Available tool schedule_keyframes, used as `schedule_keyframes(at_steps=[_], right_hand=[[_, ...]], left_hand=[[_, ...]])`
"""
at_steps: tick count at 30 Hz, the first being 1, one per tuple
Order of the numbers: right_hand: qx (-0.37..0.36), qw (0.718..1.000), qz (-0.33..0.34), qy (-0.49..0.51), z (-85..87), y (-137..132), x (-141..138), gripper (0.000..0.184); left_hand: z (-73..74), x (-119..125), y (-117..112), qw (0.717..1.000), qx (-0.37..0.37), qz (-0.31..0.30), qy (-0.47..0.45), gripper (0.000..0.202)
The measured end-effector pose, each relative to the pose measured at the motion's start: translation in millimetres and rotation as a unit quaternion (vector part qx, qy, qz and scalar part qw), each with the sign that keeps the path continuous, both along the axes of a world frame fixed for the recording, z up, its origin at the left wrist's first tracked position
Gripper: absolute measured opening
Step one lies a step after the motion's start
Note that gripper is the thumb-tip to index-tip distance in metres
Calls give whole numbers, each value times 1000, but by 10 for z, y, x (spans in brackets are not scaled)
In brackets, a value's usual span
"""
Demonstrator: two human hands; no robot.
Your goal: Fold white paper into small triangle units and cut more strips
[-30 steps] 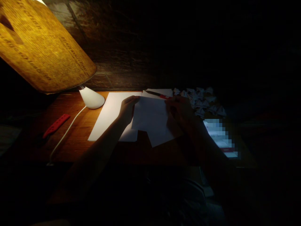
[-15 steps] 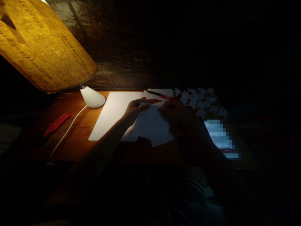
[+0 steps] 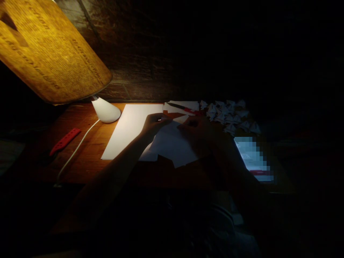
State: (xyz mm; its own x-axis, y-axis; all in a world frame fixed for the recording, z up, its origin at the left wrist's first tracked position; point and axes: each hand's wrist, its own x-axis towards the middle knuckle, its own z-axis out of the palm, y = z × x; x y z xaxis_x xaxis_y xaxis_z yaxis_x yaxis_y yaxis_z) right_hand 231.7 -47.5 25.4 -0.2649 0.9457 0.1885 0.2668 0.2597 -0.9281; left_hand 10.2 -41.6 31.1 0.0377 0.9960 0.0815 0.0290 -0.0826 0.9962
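Between my hands is a sheet of white paper (image 3: 174,143), in shadow, its lower corner pointing toward me. My left hand (image 3: 153,123) pinches its upper left edge between thumb and fingers. On the upper right, my right hand (image 3: 195,125) has its fingers closed at the paper's edge; much of this hand is dark. A larger stack of white paper (image 3: 131,125) lies flat to the left, partly behind my left forearm. Just beyond my hands, a knife with a dark blade and red handle (image 3: 185,108) rests on more white sheets (image 3: 193,104).
A lamp with a printed yellow shade (image 3: 59,57) and white base (image 3: 106,111) stands left, its white cord (image 3: 77,147) running forward. A red tool (image 3: 65,141) lies beside it. Several small folded paper pieces (image 3: 225,114) sit back right, near a lit screen (image 3: 252,157).
The paper's top edge has been tilted or bent down a little between my hands. My right hand has shifted slightly left; both hands keep their hold.
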Motion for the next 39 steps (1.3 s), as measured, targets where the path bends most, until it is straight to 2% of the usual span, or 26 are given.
schedule_keyframes(at_steps=[8, 18, 26, 33, 39], right_hand=[[-6, 1000, -12, 22, 50, 3, 11, 28], [-6, 999, -26, 48, 37, 37, 10, 24], [-18, 999, -16, 35, 76, 52, 56, 30], [-19, 998, 37, 42, 104, 11, 40, 27], [-13, 999, 34, -16, 143, -42, 21, 21]], left_hand=[[-101, -42, 94, 1000, 6, 16, -18, 33], [32, -30, 17, 1000, 22, -4, -13, 30], [54, -39, 19, 1000, 20, -16, -13, 28], [-38, -9, 39, 1000, 8, -16, -11, 24], [-93, 18, 30, 998, 17, -63, 25, 21]])
